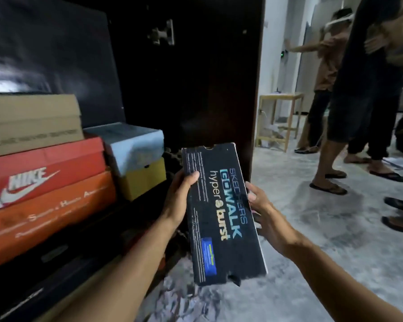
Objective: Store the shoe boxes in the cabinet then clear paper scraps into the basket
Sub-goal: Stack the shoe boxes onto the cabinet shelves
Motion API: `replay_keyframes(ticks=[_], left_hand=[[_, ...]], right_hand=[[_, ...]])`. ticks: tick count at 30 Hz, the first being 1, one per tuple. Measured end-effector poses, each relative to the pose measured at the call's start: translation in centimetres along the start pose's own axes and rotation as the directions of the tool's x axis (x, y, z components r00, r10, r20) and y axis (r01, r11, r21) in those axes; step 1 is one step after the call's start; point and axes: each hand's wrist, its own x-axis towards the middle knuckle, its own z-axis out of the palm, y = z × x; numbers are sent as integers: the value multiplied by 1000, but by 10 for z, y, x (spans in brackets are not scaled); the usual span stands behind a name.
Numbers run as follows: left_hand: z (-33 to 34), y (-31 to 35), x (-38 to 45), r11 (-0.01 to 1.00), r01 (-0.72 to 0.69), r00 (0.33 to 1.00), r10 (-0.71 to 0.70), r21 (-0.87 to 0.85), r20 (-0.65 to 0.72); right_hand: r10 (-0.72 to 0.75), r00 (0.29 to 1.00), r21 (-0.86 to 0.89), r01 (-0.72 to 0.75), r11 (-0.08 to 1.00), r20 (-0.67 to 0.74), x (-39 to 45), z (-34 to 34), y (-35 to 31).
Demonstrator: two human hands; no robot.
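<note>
I hold a black Skechers shoe box (pixel 221 212) lengthwise in front of me, above the floor. My left hand (pixel 180 196) grips its left long edge, thumb on the lid. My right hand (pixel 263 208) grips its right long edge. To the left stands the dark cabinet (pixel 196 77), its door open. Inside sit a stack of a brown box (pixel 33 122), a red Nike box (pixel 47 168) and an orange box (pixel 51 212), and further in a light blue box (pixel 135 145) on a yellow box (pixel 144 180).
The open cabinet door (pixel 233 89) stands just behind the black box. A small wooden table (pixel 279 112) is against the far wall. Several people stand at the right on the grey marbled floor (pixel 312 228). Another dark box (pixel 56 275) lies at the lower left.
</note>
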Motion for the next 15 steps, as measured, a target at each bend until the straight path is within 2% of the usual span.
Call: replay_keyframes(ticks=[5, 9, 12, 15], left_hand=[[-41, 68, 45, 999, -37, 960, 39, 15, -276], [-63, 115, 82, 999, 9, 927, 3, 32, -376], [-75, 147, 93, 995, 74, 870, -30, 72, -491], [-82, 160, 89, 964, 16, 814, 142, 266, -563]], right_hand=[[-40, 990, 81, 29, 996, 136, 17, 37, -26], [-72, 996, 131, 65, 989, 57, 54, 70, -69], [-21, 999, 150, 14, 989, 44, 91, 87, -103], [47, 998, 134, -53, 990, 47, 130, 104, -132]])
